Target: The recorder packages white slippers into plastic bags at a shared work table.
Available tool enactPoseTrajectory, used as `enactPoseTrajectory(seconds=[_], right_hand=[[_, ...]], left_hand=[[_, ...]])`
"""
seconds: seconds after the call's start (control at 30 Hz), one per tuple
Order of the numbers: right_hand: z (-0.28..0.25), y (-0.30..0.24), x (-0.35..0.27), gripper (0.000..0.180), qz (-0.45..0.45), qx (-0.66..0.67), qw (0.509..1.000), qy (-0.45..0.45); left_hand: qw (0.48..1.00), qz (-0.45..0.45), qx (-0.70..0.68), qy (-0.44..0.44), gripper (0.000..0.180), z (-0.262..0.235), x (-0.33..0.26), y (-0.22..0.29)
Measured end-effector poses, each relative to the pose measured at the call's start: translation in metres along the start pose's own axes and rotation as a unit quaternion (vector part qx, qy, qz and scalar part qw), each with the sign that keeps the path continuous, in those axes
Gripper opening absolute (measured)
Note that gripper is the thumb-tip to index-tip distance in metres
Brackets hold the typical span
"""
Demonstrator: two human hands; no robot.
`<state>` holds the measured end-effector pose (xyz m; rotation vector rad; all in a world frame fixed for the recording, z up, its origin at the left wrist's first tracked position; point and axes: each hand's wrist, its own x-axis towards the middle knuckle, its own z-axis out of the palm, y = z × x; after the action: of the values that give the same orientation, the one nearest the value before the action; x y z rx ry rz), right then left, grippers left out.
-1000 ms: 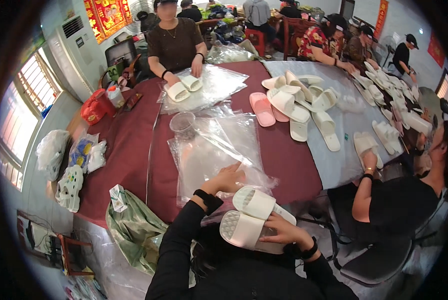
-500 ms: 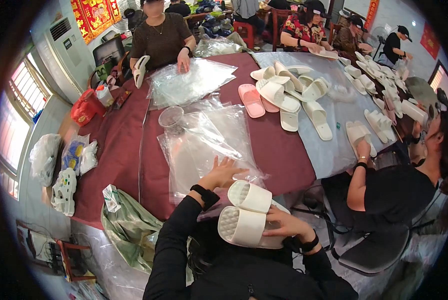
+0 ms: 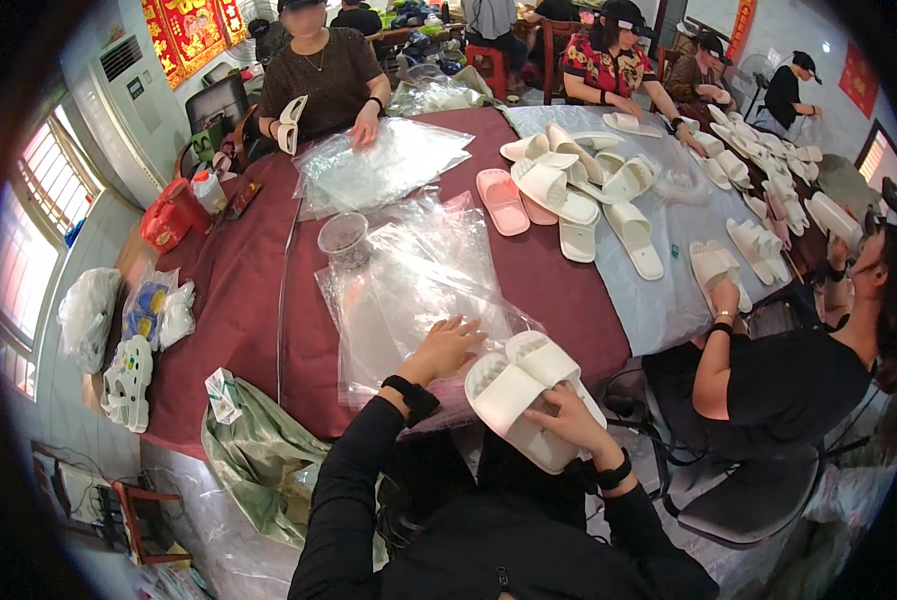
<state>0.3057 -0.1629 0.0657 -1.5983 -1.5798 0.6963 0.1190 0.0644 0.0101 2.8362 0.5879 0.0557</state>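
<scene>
Maroon table [image 3: 259, 300], clear plastic bags [image 3: 409, 290], right hand [image 3: 569, 420] holding paired white slippers [image 3: 524, 390]

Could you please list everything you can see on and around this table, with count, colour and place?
white slippers: two, white, in the right hand
clear plastic bags: a stack, clear, under the left hand
loose slippers: many, white, a few pink, far right of table
table: one, dark red cloth
plastic cup: one, clear, table centre
co-workers: several, seated around
left hand: on the bags
right hand: gripping the slippers
</scene>
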Motion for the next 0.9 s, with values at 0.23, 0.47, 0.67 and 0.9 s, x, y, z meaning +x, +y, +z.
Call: enactPoseTrajectory(seconds=[0.23, 0.47, 0.67, 0.9], right_hand=[[-0.006, 0.000, -0.006, 0.040, 0.102, -0.019, 0.994, -0.039], [-0.003, 0.006, -0.004, 0.037, -0.011, -0.043, 0.997, -0.070], [-0.008, -0.006, 0.005, 0.033, -0.128, -0.056, 0.985, -0.105], [-0.012, -0.012, 0.013, 0.032, -0.092, -0.056, 0.975, -0.193]], left_hand=[[0.989, -0.001, -0.045, 0.141, 0.021, 0.005, 0.000, -0.009], [0.963, -0.007, -0.171, 0.209, 0.013, -0.015, 0.007, -0.007], [0.936, 0.033, -0.254, 0.241, 0.011, -0.031, 0.007, -0.002], [0.919, -0.046, -0.356, 0.163, 0.015, -0.040, 0.002, -0.001]])
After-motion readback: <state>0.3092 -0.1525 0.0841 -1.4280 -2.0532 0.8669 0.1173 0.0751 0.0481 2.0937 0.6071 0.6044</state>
